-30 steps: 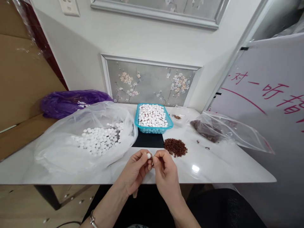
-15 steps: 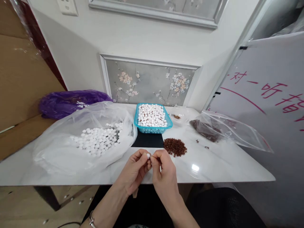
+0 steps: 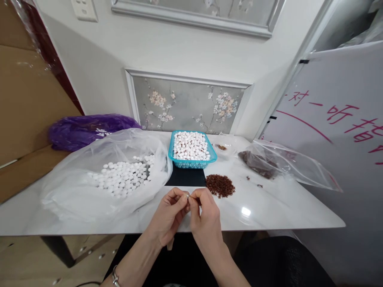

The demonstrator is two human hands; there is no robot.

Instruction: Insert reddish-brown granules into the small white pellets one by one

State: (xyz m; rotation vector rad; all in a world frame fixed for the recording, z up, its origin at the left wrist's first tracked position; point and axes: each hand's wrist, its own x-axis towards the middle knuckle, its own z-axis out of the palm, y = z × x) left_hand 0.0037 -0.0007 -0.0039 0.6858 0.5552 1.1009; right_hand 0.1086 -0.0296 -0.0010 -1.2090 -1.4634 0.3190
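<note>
My left hand (image 3: 169, 215) and my right hand (image 3: 205, 215) meet fingertip to fingertip over the near edge of the white table (image 3: 269, 207). The left fingers pinch a small white bead (image 3: 187, 196), now mostly hidden. The right fingers are pinched against it; what they hold is too small to make out. Just beyond the right hand lies a pile of small reddish-brown pieces (image 3: 220, 185). A clear plastic bag (image 3: 74, 191) of white beads (image 3: 122, 177) lies to the left. A teal basket (image 3: 213, 156) heaped with white beads stands behind.
A purple bag (image 3: 83, 129) lies at the back left. A clear zip bag (image 3: 287, 165) with dark brown pieces lies at the right. A black mat (image 3: 187, 177) sits under the basket. A board with red writing (image 3: 338, 119) leans at the right.
The fingertips have closed tighter together and the white bead, plainly visible before, is now nearly covered. Both hands stay in the same spot.
</note>
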